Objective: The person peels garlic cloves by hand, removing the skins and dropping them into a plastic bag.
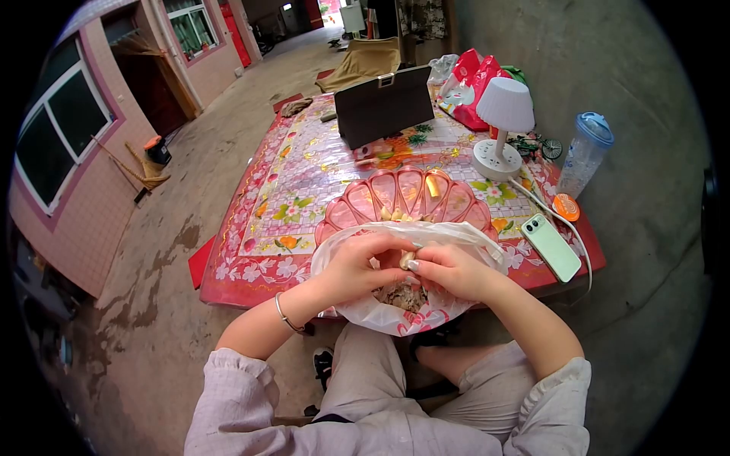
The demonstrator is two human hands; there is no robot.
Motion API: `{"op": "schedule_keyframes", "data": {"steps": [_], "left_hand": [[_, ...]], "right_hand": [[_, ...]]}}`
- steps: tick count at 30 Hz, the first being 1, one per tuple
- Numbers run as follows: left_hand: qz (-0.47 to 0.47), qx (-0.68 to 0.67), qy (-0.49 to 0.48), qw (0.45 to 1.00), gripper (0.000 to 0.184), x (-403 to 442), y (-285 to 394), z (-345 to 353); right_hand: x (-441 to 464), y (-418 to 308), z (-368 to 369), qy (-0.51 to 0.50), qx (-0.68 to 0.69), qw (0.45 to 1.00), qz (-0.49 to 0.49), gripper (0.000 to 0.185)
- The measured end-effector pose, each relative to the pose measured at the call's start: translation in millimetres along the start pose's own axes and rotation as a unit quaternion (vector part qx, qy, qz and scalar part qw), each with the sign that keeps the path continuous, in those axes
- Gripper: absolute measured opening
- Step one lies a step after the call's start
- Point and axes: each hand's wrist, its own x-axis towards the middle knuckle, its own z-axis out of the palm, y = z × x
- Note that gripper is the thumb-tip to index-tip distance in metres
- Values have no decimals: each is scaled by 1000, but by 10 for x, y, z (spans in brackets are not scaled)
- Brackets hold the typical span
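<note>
Over the white plastic bag [357, 308], both hands meet at a small pale garlic clove [408, 260]. My left hand [363, 262] pinches it from one side with thumb and fingers, and my right hand [454, 270] grips it from the other with thumb and fingertips. Dry skins and brownish scraps [403, 296] lie inside the open bag below the fingers. Just behind it sits a pink scalloped tray [342, 209], where several pale cloves [399, 216] are gathered near the front. A yellow piece [433, 185] rests in one of its rear compartments.
On the flowered tablecloth [266, 213] a dark tablet in a case [384, 106] stands at the back. To the right are a white lamp [506, 106], a lidded plastic cup [585, 156], an orange round object [566, 207], a pale green phone [551, 247] and a white cable [588, 262].
</note>
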Motion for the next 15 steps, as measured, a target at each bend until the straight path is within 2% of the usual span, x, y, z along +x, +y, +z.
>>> {"op": "schedule_keyframes", "data": {"steps": [2,3,5,15], "left_hand": [[-61,-14,-15,998,31,-11,25,4],[-61,-13,-15,998,31,-12,39,7],[-70,-57,-17,996,30,-12,60,14],[-21,-36,-38,998,25,-15,25,22]], "right_hand": [[14,59,36,9,-4,999,-34,31],[19,79,48,18,-9,997,-68,31],[11,58,45,4,-16,998,-66,30],[-17,0,17,-43,-52,996,-53,26]]}}
